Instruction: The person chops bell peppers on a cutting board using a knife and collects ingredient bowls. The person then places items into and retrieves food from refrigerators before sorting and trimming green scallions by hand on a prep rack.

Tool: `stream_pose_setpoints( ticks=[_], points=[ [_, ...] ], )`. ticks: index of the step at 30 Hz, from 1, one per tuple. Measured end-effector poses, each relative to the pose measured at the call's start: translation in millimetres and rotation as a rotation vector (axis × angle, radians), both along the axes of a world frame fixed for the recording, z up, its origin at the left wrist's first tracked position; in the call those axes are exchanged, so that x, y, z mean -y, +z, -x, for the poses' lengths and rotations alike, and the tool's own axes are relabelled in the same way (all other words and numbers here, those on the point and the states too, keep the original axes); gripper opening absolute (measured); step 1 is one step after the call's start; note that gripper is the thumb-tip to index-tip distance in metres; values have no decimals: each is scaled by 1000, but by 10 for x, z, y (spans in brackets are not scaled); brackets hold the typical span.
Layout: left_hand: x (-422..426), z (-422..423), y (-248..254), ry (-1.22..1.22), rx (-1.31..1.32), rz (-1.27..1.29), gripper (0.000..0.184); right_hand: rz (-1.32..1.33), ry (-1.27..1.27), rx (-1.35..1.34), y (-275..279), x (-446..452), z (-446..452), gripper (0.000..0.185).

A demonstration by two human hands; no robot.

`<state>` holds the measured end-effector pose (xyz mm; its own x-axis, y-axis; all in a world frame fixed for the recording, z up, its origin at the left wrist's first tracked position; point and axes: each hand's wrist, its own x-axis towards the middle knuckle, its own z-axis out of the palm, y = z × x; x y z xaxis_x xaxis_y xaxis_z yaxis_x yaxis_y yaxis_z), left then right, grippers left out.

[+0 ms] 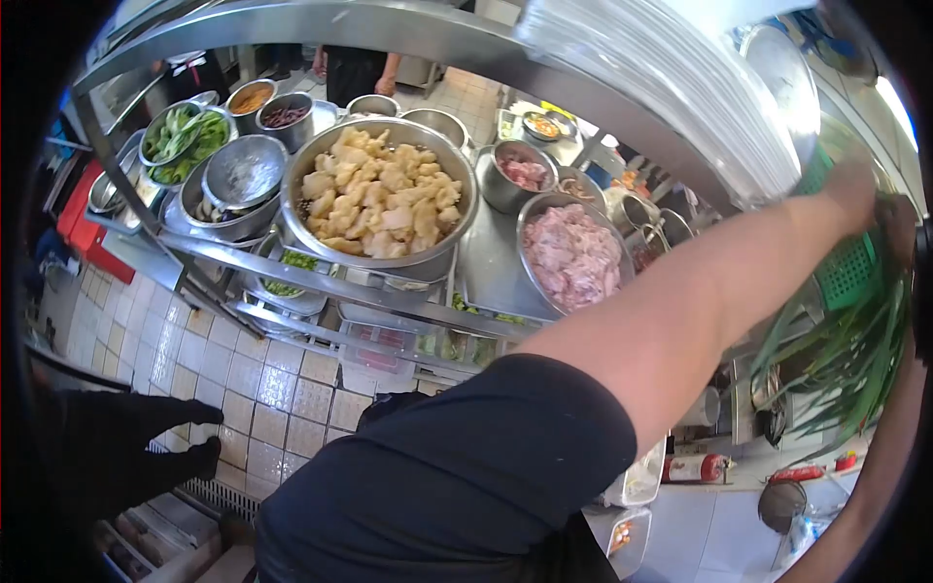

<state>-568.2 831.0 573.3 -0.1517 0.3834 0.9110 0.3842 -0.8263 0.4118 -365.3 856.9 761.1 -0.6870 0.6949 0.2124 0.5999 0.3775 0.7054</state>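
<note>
My left arm, in a short black sleeve, stretches across to the upper right. My left hand (852,189) is beside a green perforated basket (847,270); its fingers are not clear. In shadow at the far right edge, my right hand (896,231) is closed around the upper end of a bunch of long green scallions (855,355). Their leaves hang down and spread out below it, in front of the basket's lower part.
A metal shelf (379,291) bears bowls of fried pieces (384,194), raw meat (571,255) and leafy greens (185,136). Stacked clear lids (661,87) stand upper right. Another person's hand (387,85) shows behind the shelf. A fire extinguisher (695,468) lies low right.
</note>
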Motion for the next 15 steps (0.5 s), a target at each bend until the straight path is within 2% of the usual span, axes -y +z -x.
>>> stream_pose_setpoints(
  ticks=[2,3,4,13,15],
  points=[
    [-77,-66,34,26,6,28,27,186,-379,-531,-600,1149,1174,30],
    [-88,-88,25,22,14,51,26,193,-544,-792,-921,1756,1807,31],
    [-49,-64,-9,25,15,52,26,194,-546,-864,-949,1813,1895,30],
    [24,-19,-15,-27,15,60,23,177,-331,-982,-767,2107,1734,27],
    [32,-62,26,-38,127,120,20,144,-298,-994,-801,2306,1688,27]
  ],
)
